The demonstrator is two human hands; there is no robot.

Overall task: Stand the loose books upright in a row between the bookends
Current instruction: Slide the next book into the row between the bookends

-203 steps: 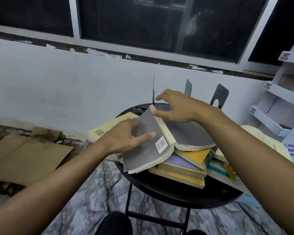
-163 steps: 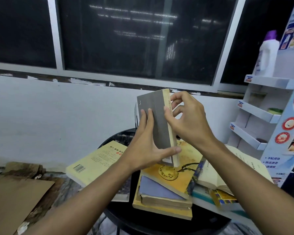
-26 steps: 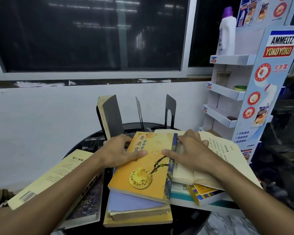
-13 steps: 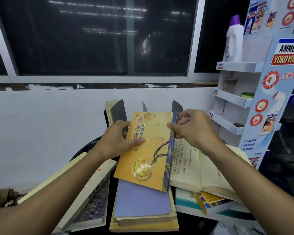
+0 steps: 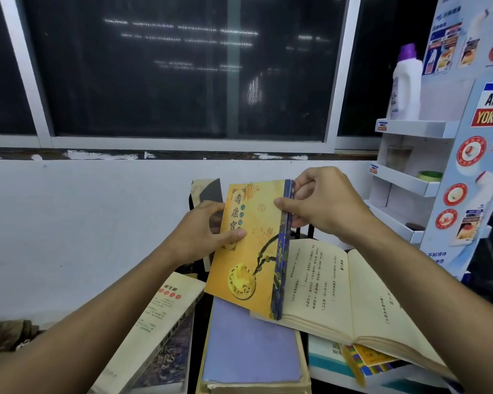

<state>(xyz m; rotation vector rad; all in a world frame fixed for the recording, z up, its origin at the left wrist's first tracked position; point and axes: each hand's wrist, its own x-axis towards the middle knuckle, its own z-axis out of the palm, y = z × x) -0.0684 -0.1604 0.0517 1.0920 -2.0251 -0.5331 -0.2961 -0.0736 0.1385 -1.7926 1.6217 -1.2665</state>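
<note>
Yellow book [image 5: 251,251] tilts near upright, gripped by my left hand [image 5: 202,231] and right hand [image 5: 325,203], just right of the grey book [image 5: 208,191].

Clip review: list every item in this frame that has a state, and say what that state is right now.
yellow book: closed, tilted up, held by both hands.
left hand: grips the yellow book's left edge.
right hand: pinches its spine near the top.
grey book: closed, standing upright behind.
open book: lying open, pages up.
lavender book: closed, lying flat.
white bottle: capped, upright.
</note>
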